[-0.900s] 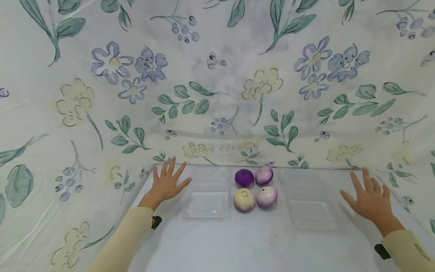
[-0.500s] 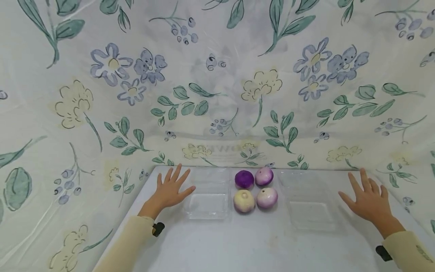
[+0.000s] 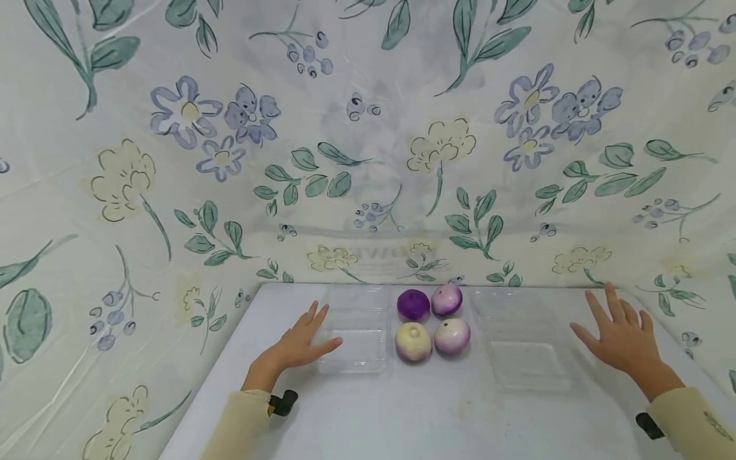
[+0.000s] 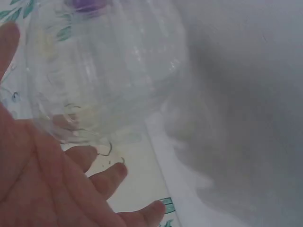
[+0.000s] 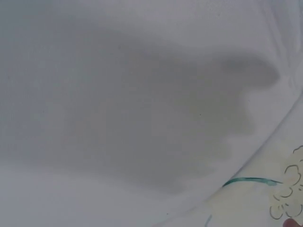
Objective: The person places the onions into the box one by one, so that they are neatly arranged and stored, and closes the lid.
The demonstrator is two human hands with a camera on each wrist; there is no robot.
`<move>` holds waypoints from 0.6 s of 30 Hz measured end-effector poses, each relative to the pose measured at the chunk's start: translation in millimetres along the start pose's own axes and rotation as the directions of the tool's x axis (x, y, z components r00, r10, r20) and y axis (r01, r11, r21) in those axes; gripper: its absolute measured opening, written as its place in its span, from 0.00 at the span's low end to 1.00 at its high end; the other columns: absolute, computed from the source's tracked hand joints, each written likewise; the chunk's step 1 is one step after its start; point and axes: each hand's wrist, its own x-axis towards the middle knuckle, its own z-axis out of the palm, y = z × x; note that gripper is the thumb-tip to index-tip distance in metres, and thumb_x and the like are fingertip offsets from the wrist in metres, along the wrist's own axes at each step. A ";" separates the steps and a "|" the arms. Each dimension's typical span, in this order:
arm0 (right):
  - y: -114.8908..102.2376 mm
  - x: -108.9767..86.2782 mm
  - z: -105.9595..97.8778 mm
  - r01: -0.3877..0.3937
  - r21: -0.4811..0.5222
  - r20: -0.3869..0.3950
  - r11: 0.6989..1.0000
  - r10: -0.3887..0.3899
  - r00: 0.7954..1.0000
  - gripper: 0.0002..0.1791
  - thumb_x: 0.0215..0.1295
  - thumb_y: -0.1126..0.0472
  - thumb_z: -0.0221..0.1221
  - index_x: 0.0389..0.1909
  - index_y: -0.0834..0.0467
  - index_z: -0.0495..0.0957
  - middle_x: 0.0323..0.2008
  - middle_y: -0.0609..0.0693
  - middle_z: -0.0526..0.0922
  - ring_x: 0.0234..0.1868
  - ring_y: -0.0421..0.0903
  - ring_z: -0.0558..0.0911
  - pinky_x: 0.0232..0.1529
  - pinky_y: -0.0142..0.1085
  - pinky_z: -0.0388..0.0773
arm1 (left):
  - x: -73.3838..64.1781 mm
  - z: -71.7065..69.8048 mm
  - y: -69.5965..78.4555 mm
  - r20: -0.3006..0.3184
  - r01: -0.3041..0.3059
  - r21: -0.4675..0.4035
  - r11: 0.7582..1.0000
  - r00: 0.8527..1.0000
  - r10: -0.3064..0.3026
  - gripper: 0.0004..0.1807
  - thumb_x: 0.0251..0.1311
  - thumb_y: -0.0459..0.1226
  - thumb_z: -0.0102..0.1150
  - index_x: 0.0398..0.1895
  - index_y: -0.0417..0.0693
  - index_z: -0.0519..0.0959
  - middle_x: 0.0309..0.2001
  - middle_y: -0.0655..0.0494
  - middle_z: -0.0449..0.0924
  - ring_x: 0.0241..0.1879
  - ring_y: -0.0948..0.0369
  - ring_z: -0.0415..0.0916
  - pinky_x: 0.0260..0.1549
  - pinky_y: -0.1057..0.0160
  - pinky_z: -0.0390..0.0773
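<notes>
My left hand (image 3: pixel 296 345) is at the left side of a clear plastic container (image 3: pixel 352 361), its fingers extended and thumb spread. In the left wrist view the container (image 4: pixel 109 75) lies close to the palm (image 4: pixel 42 184); whether they touch, I cannot tell. Held over the right part of the table, my right hand (image 3: pixel 623 335) has spread fingers and holds nothing. A second clear plastic container (image 3: pixel 529 383) is nearest to it, on its left. Between the containers sit several onions: a deep purple one (image 3: pixel 413 305), two pale purple ones (image 3: pixel 446 299) and a yellowish-white one (image 3: pixel 413 342).
The white table (image 3: pixel 425 415) ends at the back against a floral curtain (image 3: pixel 368 191), which also hangs on both sides. A shadow of the right hand (image 5: pixel 165 118) falls on the tabletop in the right wrist view.
My left hand has moved right and toward me, closer to the left container, and has turned so its fingers lie closer together. The right hand has barely shifted. Onions and containers stay put.
</notes>
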 end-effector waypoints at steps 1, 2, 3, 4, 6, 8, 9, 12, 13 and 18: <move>-0.3 -0.1 -0.6 0.003 0.000 -0.004 1.000 -0.003 1.000 0.49 0.69 0.35 0.49 0.78 0.59 0.42 0.77 0.69 0.31 0.67 0.77 0.51 0.65 0.75 0.40 | -1.5 1.3 1.5 0.007 0.005 -0.017 1.000 1.000 -0.005 0.55 0.59 0.66 0.55 0.80 0.46 0.46 0.80 0.41 0.35 0.77 0.37 0.39 0.67 0.26 0.45; -0.7 0.1 -1.1 0.007 -0.001 -0.009 1.000 -0.007 1.000 0.49 0.69 0.35 0.49 0.78 0.59 0.42 0.77 0.69 0.31 0.67 0.77 0.51 0.65 0.75 0.40 | -2.8 2.7 2.2 0.012 0.009 -0.028 1.000 1.000 -0.009 0.56 0.59 0.66 0.55 0.79 0.45 0.46 0.80 0.41 0.35 0.77 0.37 0.39 0.67 0.27 0.45; -1.3 0.3 -1.6 0.010 0.000 -0.013 1.000 -0.010 1.000 0.49 0.69 0.35 0.49 0.78 0.59 0.41 0.77 0.69 0.31 0.67 0.77 0.51 0.65 0.75 0.40 | -4.0 4.3 2.3 0.016 0.012 -0.035 0.999 1.000 -0.011 0.56 0.59 0.66 0.56 0.79 0.43 0.46 0.80 0.40 0.35 0.77 0.37 0.39 0.67 0.27 0.45; -2.2 0.6 -2.2 0.013 0.002 -0.016 1.000 -0.013 1.000 0.49 0.69 0.35 0.49 0.78 0.58 0.41 0.77 0.69 0.31 0.67 0.77 0.52 0.65 0.75 0.40 | -5.5 5.4 2.4 0.021 0.015 -0.044 0.999 1.000 -0.014 0.57 0.58 0.65 0.57 0.79 0.42 0.45 0.80 0.40 0.35 0.77 0.37 0.39 0.68 0.27 0.45; -4.3 1.3 -3.0 0.018 0.004 -0.016 1.000 -0.018 1.000 0.49 0.69 0.34 0.48 0.78 0.58 0.41 0.77 0.69 0.31 0.67 0.77 0.52 0.65 0.75 0.40 | -8.3 7.4 2.1 0.032 0.025 -0.054 0.998 0.999 -0.023 0.58 0.58 0.65 0.57 0.79 0.39 0.44 0.80 0.41 0.33 0.78 0.39 0.38 0.68 0.28 0.45; -6.7 2.9 -3.6 0.026 0.004 -0.021 1.000 -0.025 0.999 0.49 0.69 0.34 0.48 0.78 0.58 0.42 0.77 0.69 0.32 0.67 0.77 0.53 0.65 0.75 0.41 | -9.8 10.0 -0.1 0.031 0.027 -0.039 0.999 0.999 -0.026 0.59 0.59 0.65 0.57 0.78 0.37 0.43 0.80 0.40 0.33 0.78 0.39 0.38 0.68 0.28 0.47; -7.7 3.9 -4.3 0.032 0.003 -0.024 0.999 -0.031 0.999 0.48 0.69 0.34 0.48 0.78 0.59 0.43 0.77 0.69 0.33 0.67 0.76 0.53 0.65 0.74 0.41 | -10.4 10.9 -0.6 0.029 0.026 -0.032 0.999 0.999 -0.025 0.60 0.59 0.65 0.57 0.78 0.35 0.42 0.80 0.40 0.32 0.78 0.39 0.39 0.68 0.28 0.47; -11.0 8.0 -7.5 0.046 0.001 -0.039 0.999 -0.046 0.998 0.47 0.70 0.34 0.48 0.77 0.60 0.46 0.77 0.68 0.33 0.67 0.76 0.53 0.65 0.74 0.42 | -10.4 12.4 -1.4 0.013 0.027 0.001 1.000 1.000 -0.027 0.61 0.59 0.66 0.56 0.78 0.36 0.40 0.80 0.41 0.33 0.78 0.41 0.40 0.68 0.28 0.47; -12.1 9.6 -8.9 0.049 0.000 -0.042 0.999 -0.049 0.998 0.47 0.70 0.34 0.47 0.77 0.60 0.47 0.77 0.68 0.33 0.67 0.75 0.53 0.65 0.74 0.42 | -9.6 13.0 -1.5 0.007 0.023 0.009 1.000 1.000 -0.023 0.61 0.59 0.66 0.56 0.78 0.35 0.39 0.80 0.40 0.33 0.78 0.41 0.40 0.68 0.28 0.47; -20.7 14.8 -17.9 0.069 -0.009 -0.042 0.998 -0.069 0.997 0.47 0.70 0.36 0.49 0.78 0.58 0.45 0.78 0.67 0.33 0.68 0.76 0.53 0.66 0.74 0.41 | -5.9 15.3 0.9 -0.004 0.020 0.004 1.000 1.000 -0.020 0.62 0.57 0.67 0.57 0.78 0.36 0.39 0.80 0.41 0.35 0.78 0.41 0.41 0.69 0.28 0.44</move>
